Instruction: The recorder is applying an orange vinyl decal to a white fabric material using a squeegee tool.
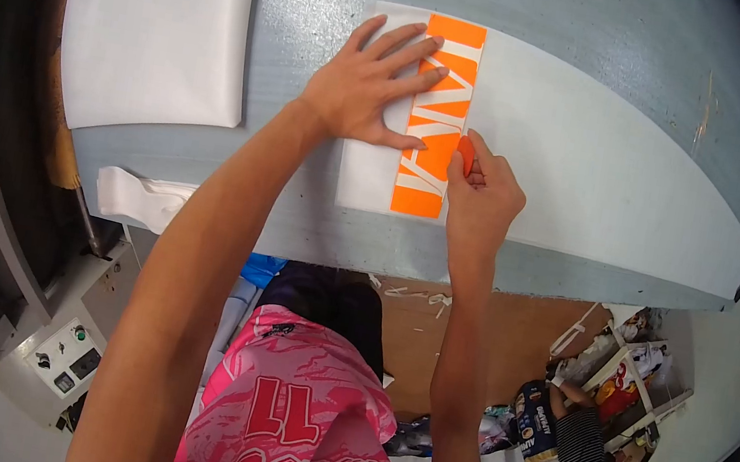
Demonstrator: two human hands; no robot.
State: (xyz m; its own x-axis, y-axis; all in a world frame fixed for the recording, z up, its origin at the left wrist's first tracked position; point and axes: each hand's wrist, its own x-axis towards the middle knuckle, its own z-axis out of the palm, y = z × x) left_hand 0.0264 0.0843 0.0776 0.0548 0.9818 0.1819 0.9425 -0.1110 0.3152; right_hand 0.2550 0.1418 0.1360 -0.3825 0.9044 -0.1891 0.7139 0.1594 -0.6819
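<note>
A strip of orange vinyl with large white letter shapes (pixel 437 136) lies on a white sheet (pixel 610 162) on the grey-blue table. My left hand (pixel 368 83) rests flat with fingers spread, its fingertips on the strip's left side. At the strip's right edge, my right hand (pixel 488 191) pinches a small orange piece (pixel 466 154) between thumb and fingers. Whether this piece is a loose tool or a bit of the vinyl I cannot tell.
A stack of white sheets (pixel 162 18) covers the table's left part. Crumpled white material (pixel 141 197) lies at the near left edge. A machine with a control panel (pixel 67 356) stands lower left. At lower right, a person in a striped top (pixel 581 454) is beside a cluttered shelf (pixel 653 388).
</note>
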